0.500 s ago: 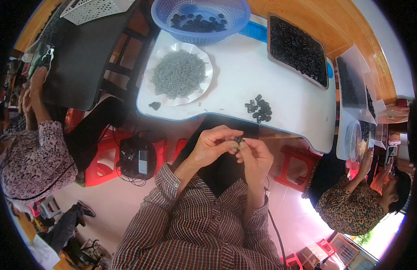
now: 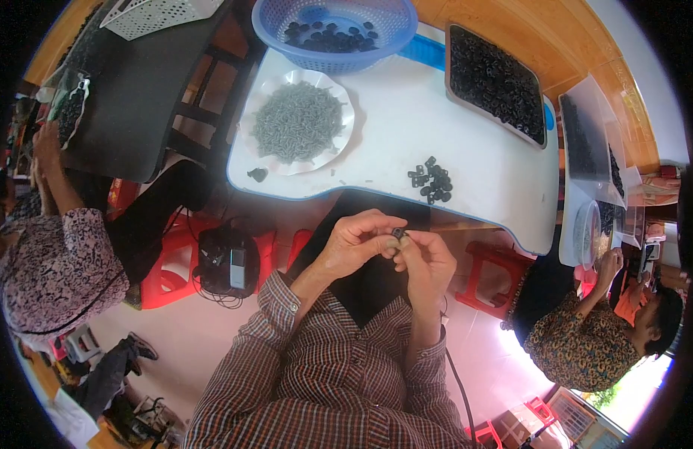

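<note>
Little movement since half a second ago: from my end both hands are in almost the same spot, in front of the white table point(image 2: 406, 112), just off its near edge. Main change is the small black part point(image 2: 398, 233): it sits a touch differently between the fingertips and shows more of its squarish face, so I read a slight turn. Left hand point(image 2: 354, 243) has it pinched between thumb and forefinger; right hand point(image 2: 427, 258) has shifted a hair to the right, thumb and fingers also closed on the part. Too small for me to tell whether a second piece is in that pinch. I take it as fine handling mid-step, part not yet released. Table layout unchanged: loose pile of black parts point(image 2: 434, 182) near the front edge, lone black piece point(image 2: 257, 174) at the left corner, scalloped white plate point(image 2: 349, 120) heaped with grey translucent rods point(image 2: 298, 122), blue basket point(image 2: 335, 63) behind it, filled tray point(image 2: 481, 112) at far right. Off to the sides, left co-worker's hands point(image 2: 47, 146) have dropped a little and right co-worker's hand point(image 2: 610, 262) has shifted; neither is near my two, so I judge no effect on this part.
</note>
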Tool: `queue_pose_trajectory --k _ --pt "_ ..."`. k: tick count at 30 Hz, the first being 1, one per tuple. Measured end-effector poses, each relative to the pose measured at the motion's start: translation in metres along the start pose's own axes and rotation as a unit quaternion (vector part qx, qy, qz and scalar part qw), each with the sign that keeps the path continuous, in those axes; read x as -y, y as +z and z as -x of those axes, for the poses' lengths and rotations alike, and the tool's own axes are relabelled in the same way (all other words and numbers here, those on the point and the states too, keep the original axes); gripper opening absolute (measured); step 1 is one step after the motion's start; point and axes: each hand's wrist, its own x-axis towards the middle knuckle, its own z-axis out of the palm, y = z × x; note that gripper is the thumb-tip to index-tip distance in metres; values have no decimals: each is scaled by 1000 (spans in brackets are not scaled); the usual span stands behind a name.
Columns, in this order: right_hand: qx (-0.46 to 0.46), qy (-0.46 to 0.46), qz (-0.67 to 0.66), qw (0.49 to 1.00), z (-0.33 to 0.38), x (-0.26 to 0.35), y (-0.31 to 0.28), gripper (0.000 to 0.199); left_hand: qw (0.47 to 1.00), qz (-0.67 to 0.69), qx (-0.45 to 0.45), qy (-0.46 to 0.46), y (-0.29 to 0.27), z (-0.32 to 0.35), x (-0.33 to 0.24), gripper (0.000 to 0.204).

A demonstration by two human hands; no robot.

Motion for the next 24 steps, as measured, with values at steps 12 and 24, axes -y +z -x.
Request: queue_pose_trajectory --k 12,24 --pt "1 18 -27 999 -3 -4 -1 7 1000 13 25 -3 -3 -2 -3 29" --pt "-2 -8 0 1000 -3 -5 -1 8 999 20 27 -9 -3 -2 -3 28"
